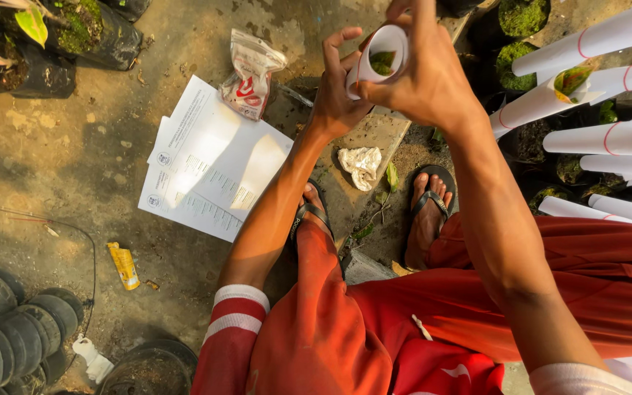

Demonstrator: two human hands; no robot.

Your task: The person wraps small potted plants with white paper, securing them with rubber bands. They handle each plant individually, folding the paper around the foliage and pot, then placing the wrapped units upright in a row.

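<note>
Fingers (345,51) of both the left hand (334,102) and right hand (422,80) curl snugly around the white paper cone (382,55) at far centre, mid-wrap over a leafy cutting, sheets of paper (213,164) lying left on the ground.

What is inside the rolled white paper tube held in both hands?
Inside the white paper tube, green and reddish leaves show at its open end. Roots or stem lie hidden by the paper, the left hand and right hand.

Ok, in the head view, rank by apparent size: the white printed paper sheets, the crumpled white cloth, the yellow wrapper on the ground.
1. White printed paper sheets
2. Crumpled white cloth
3. Yellow wrapper
All lie on the ground, so nearness hardly matters.
</note>
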